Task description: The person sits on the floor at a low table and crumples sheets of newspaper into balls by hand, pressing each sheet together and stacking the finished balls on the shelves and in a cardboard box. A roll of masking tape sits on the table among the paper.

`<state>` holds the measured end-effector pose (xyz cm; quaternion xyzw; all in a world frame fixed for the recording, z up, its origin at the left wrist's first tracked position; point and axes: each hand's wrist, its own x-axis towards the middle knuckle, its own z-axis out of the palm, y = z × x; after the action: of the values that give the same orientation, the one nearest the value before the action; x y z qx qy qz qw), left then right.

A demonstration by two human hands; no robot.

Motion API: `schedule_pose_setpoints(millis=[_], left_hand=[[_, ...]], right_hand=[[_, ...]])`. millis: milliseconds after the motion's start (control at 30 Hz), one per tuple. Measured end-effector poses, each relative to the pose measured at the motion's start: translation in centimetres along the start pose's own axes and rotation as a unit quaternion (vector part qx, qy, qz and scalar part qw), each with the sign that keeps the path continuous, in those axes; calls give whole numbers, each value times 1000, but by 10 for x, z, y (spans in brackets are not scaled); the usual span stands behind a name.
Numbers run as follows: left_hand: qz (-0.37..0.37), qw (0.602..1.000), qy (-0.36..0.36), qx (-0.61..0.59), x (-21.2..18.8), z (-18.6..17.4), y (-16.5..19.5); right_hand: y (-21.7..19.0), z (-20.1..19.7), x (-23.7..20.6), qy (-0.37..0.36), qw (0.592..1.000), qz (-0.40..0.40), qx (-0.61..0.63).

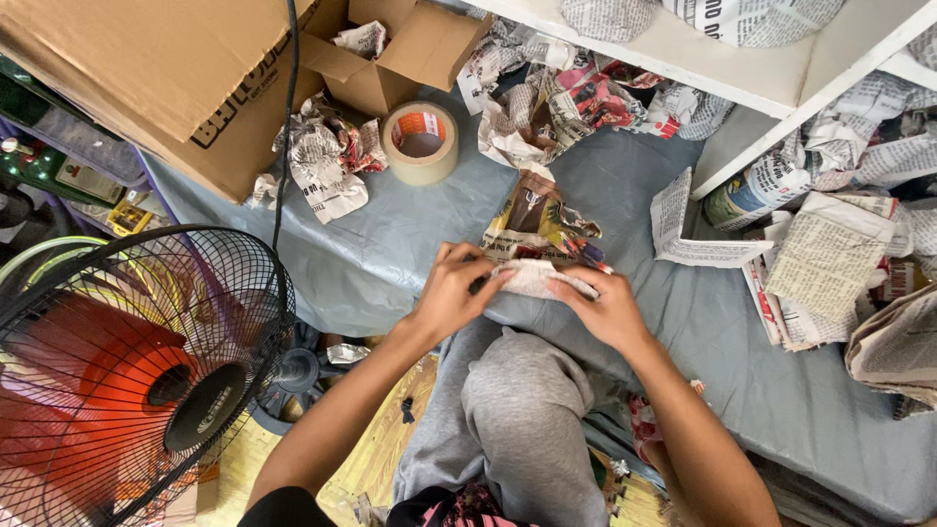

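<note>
Your left hand [451, 291] and right hand [607, 310] pinch the paper-wrapped bundle [540, 277], fingers closed on opposite ends; it lies crosswise between them.

A large brown carton [146, 68] and a small open one [400, 54] stand top left, perhaps touching.

Paper bundle [539, 277]: white newsprint with grey lettering, held between both hands.
Fan [117, 371]: black wire cage, red-orange blades, near left.
Tape roll [421, 142]: beige, orange-and-white inner core.
Floor sheet [410, 234]: plain grey-blue.
Boxes [176, 78]: brown cardboard, black print, far left.
Shelf [761, 68]: white, far right.
Trousers [522, 410]: plain grey.
Crumpled papers [576, 98]: black-and-white print with red and pink patches.
</note>
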<state>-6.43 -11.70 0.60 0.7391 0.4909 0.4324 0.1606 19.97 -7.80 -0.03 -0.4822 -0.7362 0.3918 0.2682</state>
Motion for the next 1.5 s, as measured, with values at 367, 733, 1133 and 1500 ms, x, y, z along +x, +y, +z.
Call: schedule_pose_setpoints(millis=[367,733,1133,1500], left_hand=[[-113,988,62,89,15,10,6],[146,983,-80,81,7,-1,-14],[150,973,-125,119,14,-27,0],[-54,997,-34,32,32,3,-12]], right_hand=[[-37,13,18,161,977,-107,-86],[-36,6,10,-21,929,-292,-225],[-26,0,11,-14,910,-325,-258],[-14,-3,43,89,994,-57,-39]])
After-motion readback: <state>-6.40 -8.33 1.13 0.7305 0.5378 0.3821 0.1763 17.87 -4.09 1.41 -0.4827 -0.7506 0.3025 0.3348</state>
